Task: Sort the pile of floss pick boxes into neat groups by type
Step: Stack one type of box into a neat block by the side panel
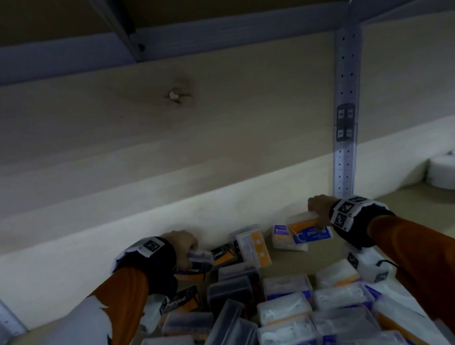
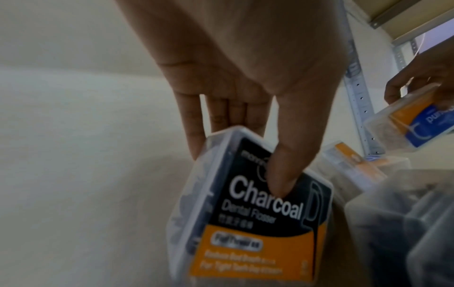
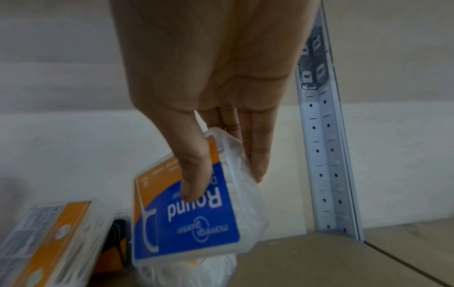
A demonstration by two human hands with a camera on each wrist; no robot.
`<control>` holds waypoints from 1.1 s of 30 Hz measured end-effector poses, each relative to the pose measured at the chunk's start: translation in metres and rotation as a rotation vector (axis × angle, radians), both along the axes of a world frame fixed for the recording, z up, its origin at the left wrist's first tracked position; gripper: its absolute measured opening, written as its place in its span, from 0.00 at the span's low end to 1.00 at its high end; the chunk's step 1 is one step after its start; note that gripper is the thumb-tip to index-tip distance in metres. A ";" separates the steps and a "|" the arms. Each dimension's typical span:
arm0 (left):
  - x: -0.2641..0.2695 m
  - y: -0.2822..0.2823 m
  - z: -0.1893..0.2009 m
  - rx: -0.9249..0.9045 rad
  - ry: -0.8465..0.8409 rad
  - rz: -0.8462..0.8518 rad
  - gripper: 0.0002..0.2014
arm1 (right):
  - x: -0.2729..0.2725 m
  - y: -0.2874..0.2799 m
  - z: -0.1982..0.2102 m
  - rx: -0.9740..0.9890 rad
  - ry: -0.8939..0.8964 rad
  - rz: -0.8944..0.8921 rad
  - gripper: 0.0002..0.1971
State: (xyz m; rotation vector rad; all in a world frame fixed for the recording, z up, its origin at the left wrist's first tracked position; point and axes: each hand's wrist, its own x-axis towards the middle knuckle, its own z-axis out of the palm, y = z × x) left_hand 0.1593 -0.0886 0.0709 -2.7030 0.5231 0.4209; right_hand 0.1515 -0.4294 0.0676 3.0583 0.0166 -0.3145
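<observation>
My left hand [image 1: 184, 248] [image 2: 236, 155] grips a clear Charcoal floss box [image 2: 255, 213] with a black and orange label, thumb on its face, fingers behind; the box [image 1: 198, 255] is near the back wall, over other Charcoal boxes [image 1: 185, 302]. My right hand [image 1: 319, 211] [image 3: 221, 165] pinches a blue and orange Round box [image 1: 311, 230] [image 3: 189, 209], held tilted above a white-filled box [image 3: 186, 271]. A purple Smooth box [image 1: 282, 237] stands just left of it. A mixed pile of boxes [image 1: 287, 315] fills the near shelf.
The pale back wall [image 1: 143, 176] lies close behind both hands. A perforated metal upright [image 1: 346, 141] [image 3: 326, 165] rises just right of my right hand. White rolls [image 1: 448, 171] sit on the neighbouring shelf. An orange-striped box [image 1: 253, 245] leans between the hands.
</observation>
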 end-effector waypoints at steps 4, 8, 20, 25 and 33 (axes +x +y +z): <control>-0.003 -0.014 0.006 -0.029 -0.023 -0.031 0.22 | -0.010 -0.006 0.007 0.018 -0.005 -0.006 0.31; -0.004 -0.024 0.006 -0.044 -0.013 -0.036 0.24 | -0.020 -0.009 0.012 0.042 -0.007 -0.015 0.30; -0.002 -0.040 -0.009 -0.089 0.042 0.006 0.25 | -0.040 -0.018 0.024 0.041 -0.038 -0.037 0.31; -0.004 -0.041 -0.008 -0.093 0.034 0.008 0.26 | -0.046 -0.020 0.026 0.035 -0.047 -0.054 0.30; -0.004 -0.043 -0.026 -0.056 0.086 0.058 0.15 | -0.054 -0.025 0.028 0.049 -0.048 -0.074 0.31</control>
